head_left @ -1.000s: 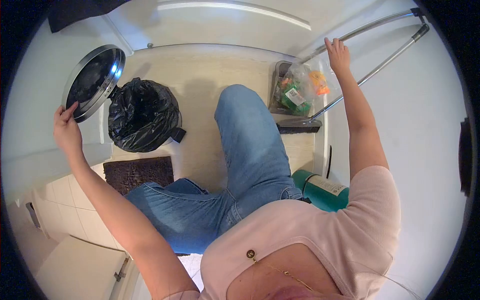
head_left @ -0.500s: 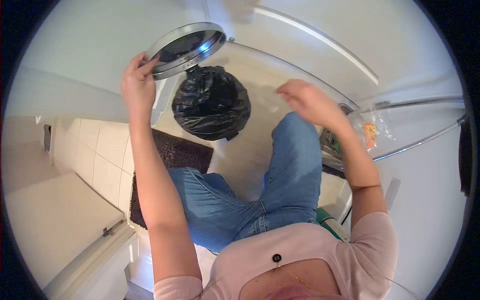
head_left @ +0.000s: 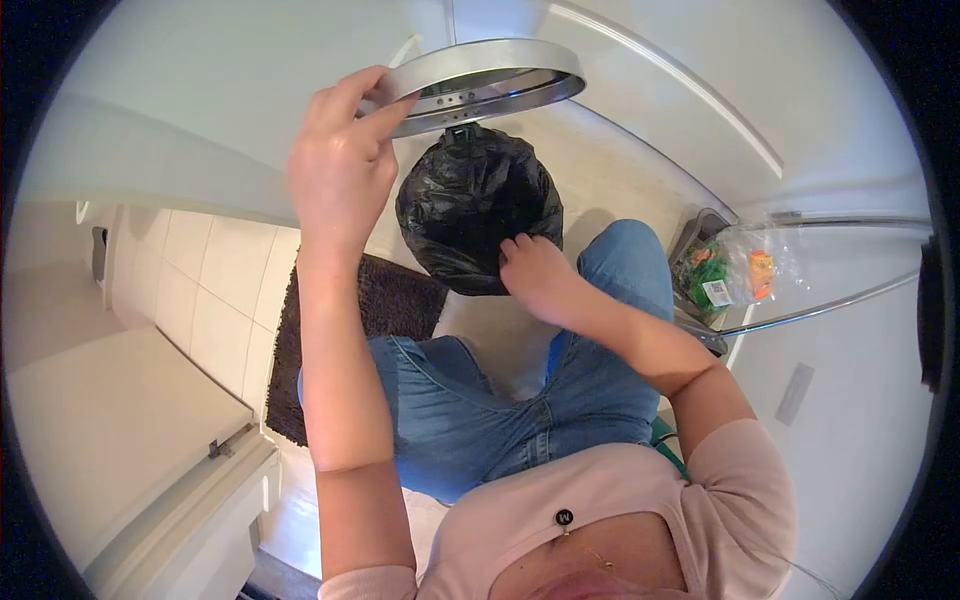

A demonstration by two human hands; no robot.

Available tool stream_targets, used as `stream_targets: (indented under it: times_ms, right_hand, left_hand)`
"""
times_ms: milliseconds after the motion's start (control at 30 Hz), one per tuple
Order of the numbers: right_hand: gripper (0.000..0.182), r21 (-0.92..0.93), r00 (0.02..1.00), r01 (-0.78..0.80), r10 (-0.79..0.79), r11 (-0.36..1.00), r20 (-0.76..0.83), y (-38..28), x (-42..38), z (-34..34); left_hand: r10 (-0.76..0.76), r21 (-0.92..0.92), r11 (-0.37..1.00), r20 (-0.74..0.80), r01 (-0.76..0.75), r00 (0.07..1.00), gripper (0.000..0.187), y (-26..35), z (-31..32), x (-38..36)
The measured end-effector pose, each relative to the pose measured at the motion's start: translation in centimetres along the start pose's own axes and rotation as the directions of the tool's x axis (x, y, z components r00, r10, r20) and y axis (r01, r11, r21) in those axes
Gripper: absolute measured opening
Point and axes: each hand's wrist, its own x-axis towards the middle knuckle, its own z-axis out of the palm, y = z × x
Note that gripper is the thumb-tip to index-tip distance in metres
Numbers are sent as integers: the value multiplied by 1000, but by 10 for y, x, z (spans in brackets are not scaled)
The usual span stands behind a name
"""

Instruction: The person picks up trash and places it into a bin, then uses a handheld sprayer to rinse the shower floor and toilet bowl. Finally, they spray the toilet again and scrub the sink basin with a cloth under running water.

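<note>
A round metal ring lid is tilted up above a bin lined with a black bag. My left hand grips the lid's left edge, thumb and fingers on either side of the rim. At the right front edge of the bag is my right hand, its fingers curled over the black plastic; whether it pinches the bag is hidden. The bag's folds cover the bin's rim all round.
A dark brown mat lies on the floor left of my legs. To the right, a grey container stands beside clear plastic packaging with orange and green parts. White cabinet doors border the space.
My right hand has moved left and down to the bag's edge. The lid, still in my left hand, appears further right and seen more edge-on; the view has shifted slightly.
</note>
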Motion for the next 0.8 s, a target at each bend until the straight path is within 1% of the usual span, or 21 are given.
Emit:
stream_targets:
  times_ms: [67, 167, 267, 367, 467, 500, 567, 600, 633, 667, 700, 767, 800]
  right_hand:
    - [18, -29, 998, -20, 18, 999, -64, -12, -14, 7]
    - [26, 63, 974, -74, 85, 995, -208, -25, -23, 17]
    - [31, 203, 944, -99, 157, 974, -291, -25, -32, -20]
    - [34, 497, 946, -49, 200, 866, -255, -4, -47, -43]
    - [33, 656, 924, -91, 309, 750, -226, 15, -57, -47]
    - [30, 699, 912, -148, 369, 700, -176, 21, -60, -40]
    - [27, 756, 874, -174, 452, 631, -176, 32, -63, -29]
    - [25, 783, 853, -188, 495, 592, -169, 38, -66, -28]
    - [24, 786, 824, -204, 536, 583, -184, 43, -70, -31]
    - [23, 791, 791, -221, 580, 570, -197, 49, -73, -33]
    - [23, 798, 753, -239, 624, 554, -208, 55, -77, -35]
    - [22, 795, 721, -192, 632, 576, -284, 74, -87, -38]
    - [21, 791, 702, -176, 638, 586, -317, 83, -90, -39]
  left_hand:
    - [3, -12, 1000, 3, -2, 1000, 31, 1, 0, -1]
    - [26, -24, 999, 7, -25, 1000, 31, 1, 0, -1]
    - [-18, 1, 1000, 50, 18, 999, 32, 1, -1, 0]
    - [-85, 17, 996, 19, 85, 996, 31, -17, 6, -4]
    - [-190, 6, 982, 10, 190, 982, 30, -39, 8, -6]
    - [-218, -30, 975, 42, 220, 975, 29, -45, 7, -7]
    - [-268, -102, 955, 109, 279, 957, 26, -55, 4, -9]
    - [-319, -234, 906, 174, 354, 932, 21, -59, 0, -12]
    - [-355, -356, 832, 248, 426, 901, 16, -61, -7, -14]
    - [-375, -465, 735, 329, 494, 867, 13, -62, -10, -16]
    - [-423, -524, 593, 444, 612, 790, 11, -49, -23, -15]
    - [-434, -511, 512, 539, 690, 722, 11, -39, -31, -30]
    - [-510, -510, 511, 468, 691, 722, 11, -28, -31, -38]
